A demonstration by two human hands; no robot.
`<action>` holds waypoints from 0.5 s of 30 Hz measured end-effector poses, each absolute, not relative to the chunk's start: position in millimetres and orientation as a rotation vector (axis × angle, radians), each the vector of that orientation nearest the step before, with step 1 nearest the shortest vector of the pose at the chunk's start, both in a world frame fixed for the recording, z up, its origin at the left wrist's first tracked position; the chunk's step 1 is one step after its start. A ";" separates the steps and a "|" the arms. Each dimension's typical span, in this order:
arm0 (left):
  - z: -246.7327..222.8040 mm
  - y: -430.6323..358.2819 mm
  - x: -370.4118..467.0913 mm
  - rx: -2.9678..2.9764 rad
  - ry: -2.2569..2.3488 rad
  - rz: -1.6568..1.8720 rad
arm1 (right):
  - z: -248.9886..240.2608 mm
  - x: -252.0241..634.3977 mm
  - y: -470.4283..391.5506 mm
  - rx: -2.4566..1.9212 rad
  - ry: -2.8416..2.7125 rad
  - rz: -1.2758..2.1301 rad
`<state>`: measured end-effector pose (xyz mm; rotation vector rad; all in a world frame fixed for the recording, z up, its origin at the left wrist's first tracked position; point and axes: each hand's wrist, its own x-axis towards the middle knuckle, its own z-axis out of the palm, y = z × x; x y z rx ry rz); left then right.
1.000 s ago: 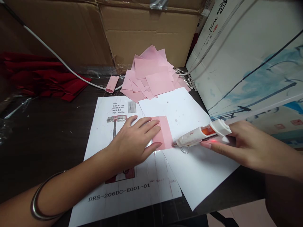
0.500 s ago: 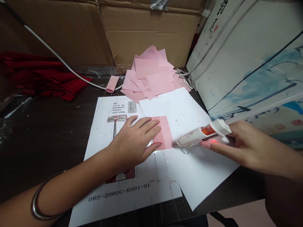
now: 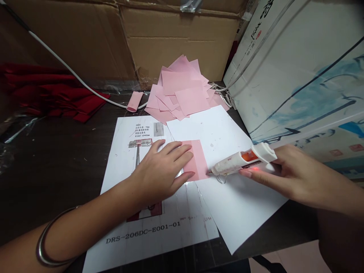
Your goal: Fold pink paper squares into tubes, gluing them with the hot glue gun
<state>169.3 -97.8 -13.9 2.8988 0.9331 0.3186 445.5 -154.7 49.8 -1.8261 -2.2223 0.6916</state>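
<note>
My left hand [image 3: 167, 167] lies with fingers spread over the left part of a folded pink sheet [image 3: 202, 161], pressing it onto the papers. In my right hand [image 3: 290, 174] is a white hot glue gun [image 3: 237, 161] with an orange window and a small red light. Its metal nozzle touches or nearly touches the sheet's lower right edge; the exact contact is too small to tell. Beneath lie a printed sheet [image 3: 113, 204], with a pictured part and lettering, and a blank white sheet [image 3: 241, 216]. My left palm hides part of the print.
Behind the papers rises a pile of pink sheets [image 3: 184, 85], with a rolled pink tube [image 3: 134, 101] beside it. Silvery wired parts [image 3: 226, 96] lie at its right. Folded red cloth [image 3: 57, 93] sits at left. Cardboard [image 3: 182, 45] and a painted white box [image 3: 307, 76] wall the desk. A white cable [image 3: 71, 72] crosses behind.
The glue gun has shifted very slightly left along with my right hand, its nozzle still at the pink sheet's edge. My left hand stays in place.
</note>
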 end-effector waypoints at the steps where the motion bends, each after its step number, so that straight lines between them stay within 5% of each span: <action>1: -13.8 -97.8 169.3 2.900 0.934 0.318 | 50.0 445.3 -154.6 -1.817 -2.225 0.692; 15: -13.7 -97.6 169.8 2.918 0.931 0.329 | 46.1 447.2 -155.1 -1.890 -2.179 0.635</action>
